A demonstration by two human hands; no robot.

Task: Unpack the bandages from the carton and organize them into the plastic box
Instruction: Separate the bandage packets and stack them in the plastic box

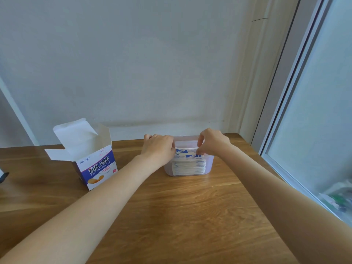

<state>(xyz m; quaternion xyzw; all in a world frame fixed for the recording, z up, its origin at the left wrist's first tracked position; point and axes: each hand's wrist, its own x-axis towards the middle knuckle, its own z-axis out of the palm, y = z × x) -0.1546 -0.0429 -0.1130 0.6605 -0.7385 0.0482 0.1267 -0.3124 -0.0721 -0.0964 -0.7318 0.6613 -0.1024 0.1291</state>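
In the plastic box (209,164), both hands pinch bandages (188,164)

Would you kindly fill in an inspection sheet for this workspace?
Surface: brown wooden table.
Job's things: blue-and-white cardboard carton, flaps open, left; translucent plastic box holding stacked wrapped bandages.
Clutter: dark object at the left edge, unidentifiable.
Grippers: left hand and right hand at the box's top, fingers on the topmost bandages.
Cables: nothing seen.
Surroundings: white wall; window on the right.
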